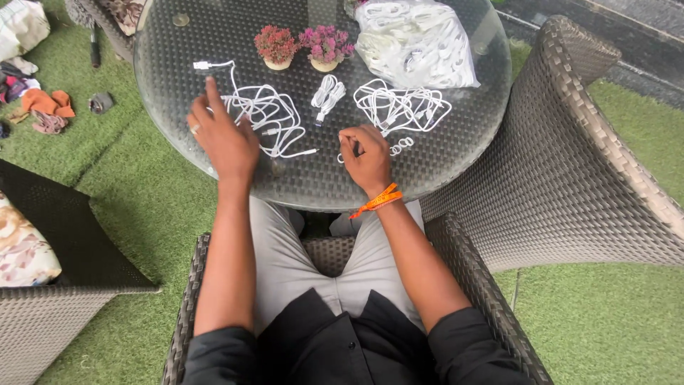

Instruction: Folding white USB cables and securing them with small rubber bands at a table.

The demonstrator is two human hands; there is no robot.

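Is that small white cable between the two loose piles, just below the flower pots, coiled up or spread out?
Coiled up. The small white cable lies as one tight, narrow bundle on the glass table, while the cables left and right sprawl in loose loops.

- The round table (456,153) has a clear glass top, glossy, over a fine woven weave that shows through as a rough grain.
- The loose white cables (267,114) look like smooth plastic, slightly shiny; the left hand (222,135) hovers above them.
- The bundled cables in the bag (417,43) sit in thin, clear, crinkled plastic film.
- The wicker chair (563,171) is grey-brown woven strands, matt and ribbed.
- The wristband (377,202) on the right hand (367,158) is orange cloth thread, matt.
- The ground (605,321) is green artificial grass, tufted and rough.
- The trousers (285,264) are smooth grey cloth.
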